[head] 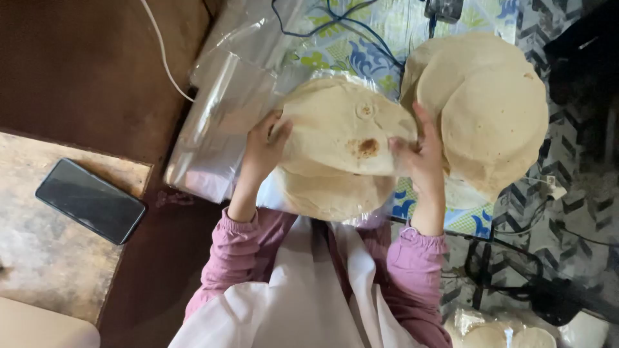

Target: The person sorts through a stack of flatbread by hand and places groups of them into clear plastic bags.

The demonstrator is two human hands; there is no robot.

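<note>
White apron [303,303] nearest; above it, left hand [261,151] and right hand [419,158] grip the flatbread [342,129], fingers closed on its edges; flatbread stack [490,109] just right.

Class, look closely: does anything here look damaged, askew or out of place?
The flatbread held between the left hand and right hand has a brown scorched spot near its middle. A phone lies askew on the worn ledge.

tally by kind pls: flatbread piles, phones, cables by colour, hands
Flatbread piles: 3, one held between the left hand and right hand (held stack), a loose pile beside it, a bagged pile at the lower right
Phone: 1
White cable: 1
Blue cable: 1
Hands: 2
Total: 8
</note>
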